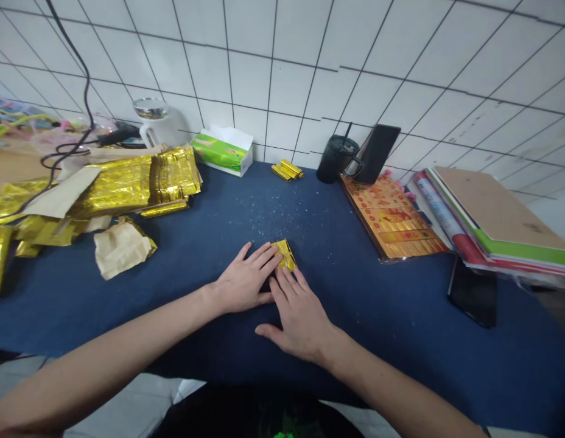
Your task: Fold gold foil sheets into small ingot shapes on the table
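Observation:
A small piece of gold foil paper (287,254) lies on the blue tabletop in front of me, partly covered by my fingers. My left hand (248,277) rests on its left side, fingers stretched out and flat. From the near side, my right hand (301,313) touches its lower edge with extended fingertips, the thumb spread to the left. Neither hand is wrapped around anything. What lies under the fingers is hidden.
Gold foil sheets (122,182) are heaped at left beside a crumpled paper piece (122,248). Toward the wall stand a tissue pack (223,151), small gold rolls (287,170), a dark mug (337,159) and a propped phone (378,152). Orange packets (394,216) and folders (501,213) lie right.

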The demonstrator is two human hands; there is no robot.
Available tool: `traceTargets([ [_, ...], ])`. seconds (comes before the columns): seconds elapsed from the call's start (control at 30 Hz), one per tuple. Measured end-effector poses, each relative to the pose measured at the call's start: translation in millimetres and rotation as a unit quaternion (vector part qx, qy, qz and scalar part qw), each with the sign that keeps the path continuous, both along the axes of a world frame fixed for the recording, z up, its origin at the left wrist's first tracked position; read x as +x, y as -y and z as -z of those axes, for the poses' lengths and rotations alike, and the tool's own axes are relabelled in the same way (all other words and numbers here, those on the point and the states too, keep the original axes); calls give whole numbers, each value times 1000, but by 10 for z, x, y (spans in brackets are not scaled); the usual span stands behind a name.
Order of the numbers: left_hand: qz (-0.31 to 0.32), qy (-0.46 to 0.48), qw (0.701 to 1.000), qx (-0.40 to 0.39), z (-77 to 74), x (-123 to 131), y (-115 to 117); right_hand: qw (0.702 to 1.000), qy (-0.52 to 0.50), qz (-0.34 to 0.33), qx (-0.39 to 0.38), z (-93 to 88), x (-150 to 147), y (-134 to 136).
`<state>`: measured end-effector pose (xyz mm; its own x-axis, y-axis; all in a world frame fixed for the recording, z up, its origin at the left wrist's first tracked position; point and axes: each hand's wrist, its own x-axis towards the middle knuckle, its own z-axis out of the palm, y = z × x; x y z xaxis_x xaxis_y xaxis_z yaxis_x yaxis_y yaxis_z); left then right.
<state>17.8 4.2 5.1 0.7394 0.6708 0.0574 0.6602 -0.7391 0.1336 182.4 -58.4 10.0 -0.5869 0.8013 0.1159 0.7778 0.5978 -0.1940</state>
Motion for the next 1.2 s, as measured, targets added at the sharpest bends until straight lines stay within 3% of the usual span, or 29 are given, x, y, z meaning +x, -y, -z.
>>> traceTargets([
  [0.23, 8, 8, 997, -82, -157, -29, -135, 991, -131, -26, 20, -161, 227, -148],
  [0.33, 12, 23, 995, -98, -205, -39, -190, 975, -201, 57, 79, -193, 440, -347],
  [0.4, 13, 35, 995, -96, -212, -36, -213, 975, -180, 82, 102, -152, 542, -474],
  [0.67, -14, 83, 996, -30, -54, 66, -249, 996, -26, -4, 83, 88, 497, -664],
  [0.97, -33, 100, 994, -1, 0, 149, -213, 997, 28, -9, 66, 30, 455, -681],
  [1.2, -9, 39, 999, 6, -101, 64, -356, 996, 54, -29, 65, -82, 423, -635],
])
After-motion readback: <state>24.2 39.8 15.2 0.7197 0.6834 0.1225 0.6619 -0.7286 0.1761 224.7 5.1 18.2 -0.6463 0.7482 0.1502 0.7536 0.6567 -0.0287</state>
